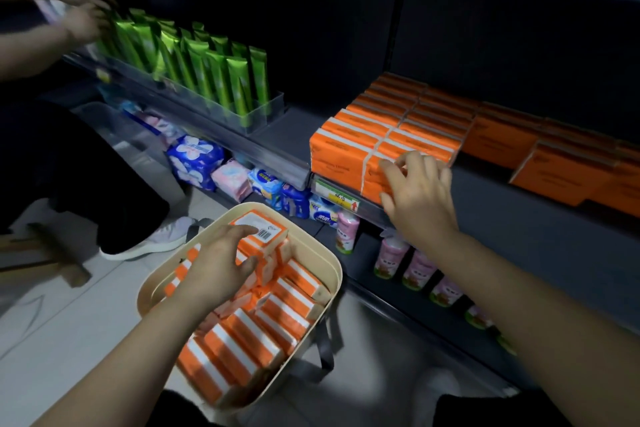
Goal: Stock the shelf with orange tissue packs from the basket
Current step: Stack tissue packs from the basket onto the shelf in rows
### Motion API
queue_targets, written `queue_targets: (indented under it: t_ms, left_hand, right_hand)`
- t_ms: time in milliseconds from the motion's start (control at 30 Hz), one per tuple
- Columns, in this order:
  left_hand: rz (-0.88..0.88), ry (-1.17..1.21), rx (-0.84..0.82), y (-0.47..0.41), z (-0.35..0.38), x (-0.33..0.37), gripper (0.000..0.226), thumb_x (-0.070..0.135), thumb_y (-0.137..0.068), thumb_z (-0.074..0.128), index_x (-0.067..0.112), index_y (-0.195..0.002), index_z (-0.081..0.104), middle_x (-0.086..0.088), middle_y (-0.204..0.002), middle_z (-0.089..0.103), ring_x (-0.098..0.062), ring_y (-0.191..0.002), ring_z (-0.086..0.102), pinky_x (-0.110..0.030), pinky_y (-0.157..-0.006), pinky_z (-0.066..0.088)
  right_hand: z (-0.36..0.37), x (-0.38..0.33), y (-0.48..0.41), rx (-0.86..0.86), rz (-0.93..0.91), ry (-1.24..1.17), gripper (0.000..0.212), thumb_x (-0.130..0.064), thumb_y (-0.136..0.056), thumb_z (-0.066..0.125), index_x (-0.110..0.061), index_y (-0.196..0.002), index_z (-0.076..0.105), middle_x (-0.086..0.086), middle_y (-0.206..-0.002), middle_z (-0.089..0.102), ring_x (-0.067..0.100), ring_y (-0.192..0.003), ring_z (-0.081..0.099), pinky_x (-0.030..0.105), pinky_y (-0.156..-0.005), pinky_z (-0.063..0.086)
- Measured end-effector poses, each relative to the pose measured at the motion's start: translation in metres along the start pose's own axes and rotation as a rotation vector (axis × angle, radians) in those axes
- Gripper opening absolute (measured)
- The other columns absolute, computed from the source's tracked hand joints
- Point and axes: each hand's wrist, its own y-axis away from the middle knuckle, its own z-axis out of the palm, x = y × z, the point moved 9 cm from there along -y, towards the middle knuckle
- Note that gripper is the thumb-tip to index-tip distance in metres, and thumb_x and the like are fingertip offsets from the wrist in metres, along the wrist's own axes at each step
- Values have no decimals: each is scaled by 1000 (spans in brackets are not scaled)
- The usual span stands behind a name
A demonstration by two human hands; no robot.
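Shelved packs (349, 152) on edge, long sides forward

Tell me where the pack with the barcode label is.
Head view, lower centre: the barcode pack sits atop the other packs at the far end of the cream basket, gripped by the left hand.
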Motion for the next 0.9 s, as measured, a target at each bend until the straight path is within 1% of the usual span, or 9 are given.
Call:
queue_targets:
  t_ms: [67, 133, 200, 300, 400, 500, 567, 667, 900]
  left_hand:
    - [-2, -141, -61, 8, 5, -17, 48, 25, -86, 65, 23, -131, 51, -2, -130, 49, -19, -123, 44, -26, -100, 32]
    - [-42, -230, -116, 16, 10, -38, 47, 29, -86, 64, 27, -131, 50, 0, -129, 50, -20, -123, 45, -30, -98, 37]
    - [-89, -261, -148, 24, 11, -59, 47, 30, -85, 64, 28, -130, 52, 1, -125, 53, -20, -120, 47, -31, -95, 41]
    - [-120, -267, -168, 31, 10, -86, 46, 29, -83, 66, 24, -127, 55, -2, -119, 58, -21, -114, 52, -32, -95, 43]
    - [-121, -283, -149, 32, 5, -104, 43, 29, -84, 64, 23, -126, 57, -2, -115, 59, -20, -109, 55, -30, -93, 44]
    - [-147, -258, -128, 31, 4, -125, 43, 27, -86, 63, 23, -128, 55, -2, -120, 57, -22, -112, 52, -30, -94, 41]
    - [-178, -218, -119, 29, 4, -139, 44, 26, -87, 62, 24, -130, 53, -1, -124, 55, -22, -116, 49, -32, -95, 43]
    - [-204, -151, -96, 22, 4, -151, 47, 25, -86, 63, 24, -132, 51, -2, -128, 53, -23, -117, 49, -33, -96, 44]
    - [-158, -68, -48, 6, 1, -148, 46, 21, -87, 63, 25, -131, 51, 0, -129, 52, -21, -119, 45, -30, -99, 37]
  right_hand:
    - [-3, -27, 8, 8, -66, -82, 44, -17, -67, 75, -12, -109, 63, 11, -96, 55, 32, -85, 52, 40, -72, 41]
    - [10, -58, 16, -75, -128, -156, 40, -20, -67, 75, -14, -105, 64, 8, -95, 57, 30, -84, 54, 37, -68, 41]
    - [34, -90, 25, -229, -190, -226, 40, -23, -71, 72, -13, -109, 63, 9, -99, 57, 31, -91, 55, 38, -74, 43]
    - [75, -131, 39, -459, -222, -298, 43, -30, -83, 61, -18, -124, 54, 6, -116, 50, 27, -109, 46, 40, -92, 39]
    - [109, -157, 43, -566, -164, -379, 40, -33, -87, 56, -25, -125, 50, 2, -121, 45, 23, -115, 40, 37, -95, 37]
    - [142, -179, 38, -631, -131, -427, 36, -33, -87, 56, -27, -121, 52, 2, -121, 45, 22, -118, 41, 34, -96, 37]
    - [167, -191, 32, -676, -125, -395, 43, -36, -87, 56, -23, -127, 48, 4, -127, 45, 25, -120, 42, 36, -97, 39]
    - [199, -207, 23, -738, -107, -358, 62, -38, -87, 59, -17, -140, 34, 7, -137, 41, 26, -125, 39, 39, -102, 38]
    - [263, -218, 21, -873, -45, -269, 75, -40, -82, 62, -23, -143, 21, 6, -146, 28, 28, -131, 33, 44, -103, 35]
